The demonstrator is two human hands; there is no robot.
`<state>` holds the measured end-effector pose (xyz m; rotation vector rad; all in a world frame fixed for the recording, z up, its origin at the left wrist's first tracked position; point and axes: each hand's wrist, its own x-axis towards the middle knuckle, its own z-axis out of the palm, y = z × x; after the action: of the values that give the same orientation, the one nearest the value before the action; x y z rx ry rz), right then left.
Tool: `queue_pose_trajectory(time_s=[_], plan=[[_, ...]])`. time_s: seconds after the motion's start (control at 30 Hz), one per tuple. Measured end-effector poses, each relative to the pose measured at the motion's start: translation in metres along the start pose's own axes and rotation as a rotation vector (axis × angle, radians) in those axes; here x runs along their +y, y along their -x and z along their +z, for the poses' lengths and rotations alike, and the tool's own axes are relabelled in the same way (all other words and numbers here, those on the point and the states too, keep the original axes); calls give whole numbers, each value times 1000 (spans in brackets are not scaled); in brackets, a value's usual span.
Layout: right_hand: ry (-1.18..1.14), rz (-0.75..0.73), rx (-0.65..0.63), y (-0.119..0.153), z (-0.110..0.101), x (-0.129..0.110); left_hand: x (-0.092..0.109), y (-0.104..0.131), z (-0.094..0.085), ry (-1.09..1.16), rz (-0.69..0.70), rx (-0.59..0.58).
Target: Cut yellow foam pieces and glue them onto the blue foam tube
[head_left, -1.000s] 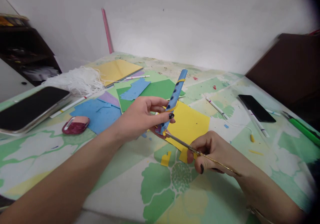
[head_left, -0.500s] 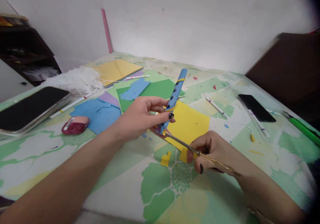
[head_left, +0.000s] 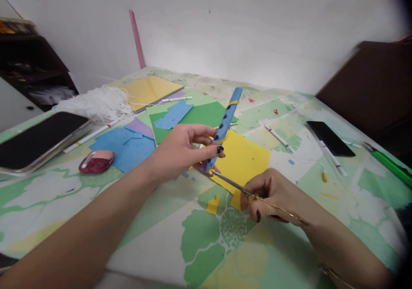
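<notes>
A blue paper tube (head_left: 223,128) with dark spots and yellow bands, like a toy flute, leans upward in my left hand (head_left: 189,149). The fingers and thumb close around its lower half. My right hand (head_left: 268,196) grips slim scissors (head_left: 233,183) with gold handles, seen edge-on. Their tip meets the tube's lower end, where a bit of yellow shows; whether the blades are apart I cannot tell. Behind the scissors lies a yellow sheet (head_left: 247,156), and a small yellow scrap (head_left: 213,204) is on the tablecloth nearby.
Blue paper (head_left: 128,149) and green sheets (head_left: 202,115) spread leftward. A maroon case (head_left: 96,162), a large phone (head_left: 41,136) and white string (head_left: 96,102) stand left. On the right lie white markers (head_left: 278,138), a black phone (head_left: 331,138) and a green cutter (head_left: 391,164).
The tube's upper end has tipped slightly to the right, and the scissor tip has shifted a little left at its lower end. Both hands keep their hold.
</notes>
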<state>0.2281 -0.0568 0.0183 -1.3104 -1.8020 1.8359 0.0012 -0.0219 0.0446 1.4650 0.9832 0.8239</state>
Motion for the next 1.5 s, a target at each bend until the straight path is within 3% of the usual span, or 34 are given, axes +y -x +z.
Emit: queue_pose_trajectory(time_s=[1.37,1.5], plan=[[-12,32,12,-1,0,-2,-2,-2,2,23,26,-5],[-5,3,25,0,0,-2,-3,-3,3,76,13,53]])
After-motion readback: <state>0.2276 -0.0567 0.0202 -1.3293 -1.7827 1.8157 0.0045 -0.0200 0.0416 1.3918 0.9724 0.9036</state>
